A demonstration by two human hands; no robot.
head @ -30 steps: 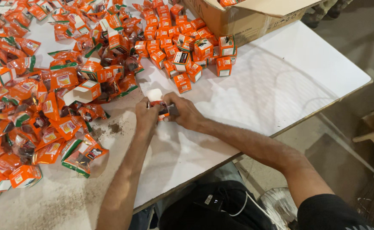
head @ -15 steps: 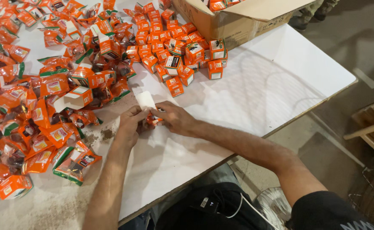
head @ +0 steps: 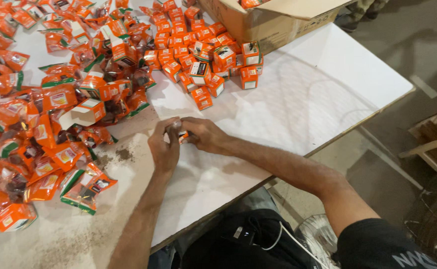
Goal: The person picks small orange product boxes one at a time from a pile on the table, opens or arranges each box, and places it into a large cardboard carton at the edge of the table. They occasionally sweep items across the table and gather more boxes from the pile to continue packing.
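Both hands — left hand (head: pixel 163 149) and right hand (head: pixel 203 134) — pinch one small orange box (head: pixel 182 135) over the tabletop (head: pixel 303 104); a cluster of closed boxes (head: pixel 203 55) sits by the carton (head: pixel 258 22) — many loose packets (head: pixel 39 124) remain.

Glossy pouches (head: pixel 81 187), matt cardboard boxes (head: pixel 202 98)

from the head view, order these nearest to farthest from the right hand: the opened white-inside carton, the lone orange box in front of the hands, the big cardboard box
Measured from the right hand:
1. Lone orange box, straight ahead of the hand, at the near edge of the heap of small boxes.
2. Opened white-inside carton, off to the left, beyond the left hand.
3. Big cardboard box, at the far edge of the table, ahead and to the right.
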